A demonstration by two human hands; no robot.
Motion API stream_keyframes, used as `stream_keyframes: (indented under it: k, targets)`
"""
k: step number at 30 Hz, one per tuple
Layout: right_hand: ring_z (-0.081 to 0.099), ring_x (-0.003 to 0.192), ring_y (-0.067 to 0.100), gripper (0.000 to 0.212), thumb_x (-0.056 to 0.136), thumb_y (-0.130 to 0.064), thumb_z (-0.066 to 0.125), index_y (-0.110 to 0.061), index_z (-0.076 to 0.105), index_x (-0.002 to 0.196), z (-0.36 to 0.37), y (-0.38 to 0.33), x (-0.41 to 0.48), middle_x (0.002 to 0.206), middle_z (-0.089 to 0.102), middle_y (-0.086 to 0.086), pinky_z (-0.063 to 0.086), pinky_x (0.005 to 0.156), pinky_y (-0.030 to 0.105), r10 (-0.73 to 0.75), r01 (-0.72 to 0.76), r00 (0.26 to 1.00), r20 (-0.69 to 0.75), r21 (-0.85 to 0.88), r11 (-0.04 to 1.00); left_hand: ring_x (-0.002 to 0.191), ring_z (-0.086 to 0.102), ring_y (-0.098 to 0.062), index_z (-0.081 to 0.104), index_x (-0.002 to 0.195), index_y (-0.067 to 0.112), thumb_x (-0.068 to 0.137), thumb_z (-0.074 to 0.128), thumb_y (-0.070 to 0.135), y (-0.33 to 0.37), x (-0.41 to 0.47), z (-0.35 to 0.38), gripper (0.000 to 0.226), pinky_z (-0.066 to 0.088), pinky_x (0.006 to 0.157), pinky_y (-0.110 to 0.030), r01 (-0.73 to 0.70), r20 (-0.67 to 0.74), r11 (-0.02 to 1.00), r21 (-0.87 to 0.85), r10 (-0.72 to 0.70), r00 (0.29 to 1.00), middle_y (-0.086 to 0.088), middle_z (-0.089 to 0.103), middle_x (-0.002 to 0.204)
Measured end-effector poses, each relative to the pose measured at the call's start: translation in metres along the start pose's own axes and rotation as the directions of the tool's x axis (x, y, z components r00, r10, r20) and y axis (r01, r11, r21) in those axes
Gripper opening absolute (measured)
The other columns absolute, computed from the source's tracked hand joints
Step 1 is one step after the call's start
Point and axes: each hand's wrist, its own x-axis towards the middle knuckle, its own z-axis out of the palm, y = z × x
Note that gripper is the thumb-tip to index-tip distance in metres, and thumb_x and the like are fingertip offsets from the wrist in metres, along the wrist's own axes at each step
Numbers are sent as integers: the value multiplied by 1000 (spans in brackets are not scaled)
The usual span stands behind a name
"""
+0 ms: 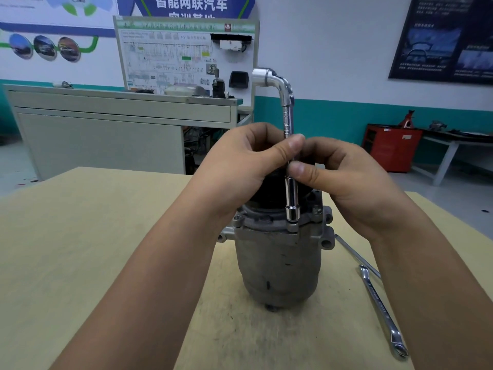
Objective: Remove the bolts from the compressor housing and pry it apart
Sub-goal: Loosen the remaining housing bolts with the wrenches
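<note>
Standing upright on the tan surface [80, 236], the compressor housing [277, 263] is being worked at its top flange, where the L-shaped socket wrench [287, 108] is being seated over a bolt. The wrench shaft is being pinched between thumb and fingers by both the left hand [240, 166] and the right hand [344, 180]. The cast body is being judged heavy, rigid and steady, with its grimy rounded wall possibly slippery, so the flange ears are being favoured for a hold. The bolt head inside the socket, the far flange and the fingers behind the shaft are being hidden. A thin bar [354, 252] beside the spanner [378, 303] is being partly covered by the right forearm.
</note>
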Motion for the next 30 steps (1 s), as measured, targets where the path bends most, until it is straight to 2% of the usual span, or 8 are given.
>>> stream_keyframes:
  k: [3, 6, 10, 13, 17, 22, 26, 30]
  targets:
    - [66, 78, 5, 24, 63, -29, 72, -13, 70, 82, 0, 2, 0, 77, 68, -6, 51, 70, 16, -19, 19, 1000, -8, -28, 999, 75, 66, -20, 65, 68, 19, 69, 71, 36, 1, 0, 1, 18, 54, 77, -40, -13, -21, 1000, -12, 13, 1000, -14, 71, 84]
    - [65, 82, 9, 27, 66, -28, 70, -8, 70, 86, -1, 2, 0, 83, 69, 1, 54, 76, 20, -10, 9, 1000, -5, -45, 999, 75, 65, -21, 62, 70, 12, 67, 72, 36, 0, 1, 2, 26, 55, 79, -45, -22, -43, 1000, 3, 22, 999, -16, 70, 84]
    - [66, 87, 7, 34, 62, -33, 74, -14, 70, 90, 1, 0, 0, 90, 70, 1, 52, 76, 18, -8, 9, 1000, 14, -68, 998, 58, 60, -9, 56, 64, 16, 63, 79, 40, 1, 0, 2, 33, 48, 57, -22, -47, -36, 999, 1, 47, 998, 8, 64, 60]
    - [66, 86, 4, 34, 63, -31, 72, -14, 69, 92, 2, 0, 0, 88, 71, -2, 51, 73, 15, -16, 17, 1000, 17, -83, 996, 53, 57, -5, 53, 63, 16, 59, 73, 45, 2, -1, 3, 35, 44, 52, -17, -57, -40, 998, -17, 56, 998, 10, 61, 55]
    - [66, 83, 5, 28, 68, -25, 66, -9, 68, 91, 2, -1, -1, 81, 70, -4, 51, 73, 15, -11, 13, 1000, 21, -68, 998, 63, 63, -10, 63, 67, 19, 67, 75, 42, 0, 0, 2, 26, 49, 60, -23, -34, -24, 999, -28, 33, 999, 5, 66, 64]
    - [68, 91, 7, 25, 69, -22, 63, -22, 69, 94, 3, -2, 0, 88, 73, -6, 50, 77, 14, 1, -2, 1000, 30, 10, 1000, 92, 69, -12, 71, 90, 21, 89, 60, 23, 0, -1, -3, 11, 53, 82, -23, -35, 93, 998, -52, 40, 995, 2, 74, 90]
    - [68, 89, 7, 22, 70, -21, 62, -21, 70, 90, 3, -2, -1, 87, 74, -5, 50, 76, 14, 15, -16, 1000, 27, 33, 999, 93, 69, -8, 70, 89, 18, 95, 50, 7, 1, -1, -6, 24, 53, 81, -18, -23, 153, 990, -140, 45, 987, 6, 74, 92]
    - [68, 90, 9, 20, 72, -20, 60, -19, 74, 87, 1, -1, 0, 89, 74, -1, 50, 75, 14, 32, -34, 998, 48, 43, 998, 81, 68, -6, 70, 84, 20, 90, 55, 13, 1, 0, -6, 17, 52, 75, -17, -32, 144, 993, -112, 48, 988, 6, 73, 80]
